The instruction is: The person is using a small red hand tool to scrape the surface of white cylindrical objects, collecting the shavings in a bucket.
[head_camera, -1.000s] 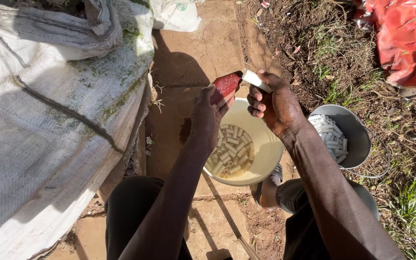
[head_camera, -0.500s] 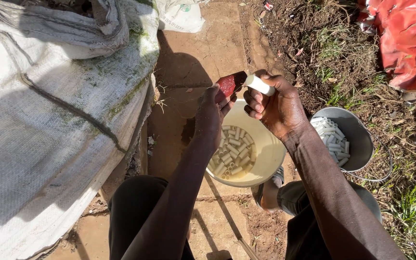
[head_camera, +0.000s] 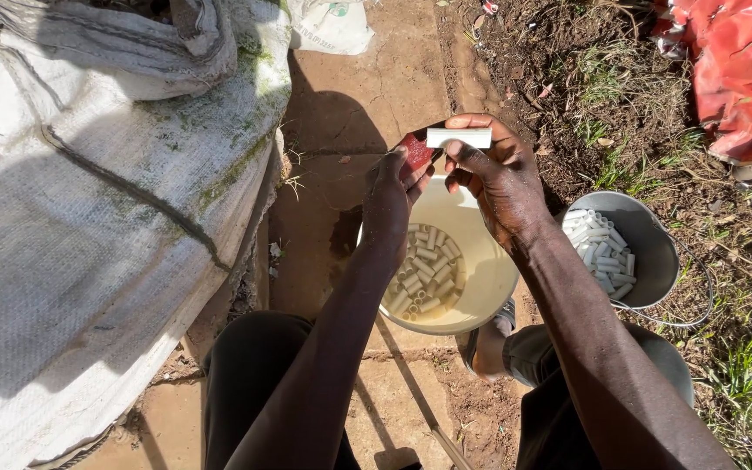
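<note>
Both hands have risen slightly above the cream bucket (head_camera: pixel 489 287).
Right hand (head_camera: pixel 502 178) pinches a white tube piece (head_camera: pixel 459 137); left hand (head_camera: pixel 393 196) grips a red block (head_camera: pixel 417 151) beside it. Keep both over the bucket, tube steady.

Both arms extended, left hand (head_camera: pixel 396 184) and right hand (head_camera: pixel 500 181) pinched shut together.
</note>
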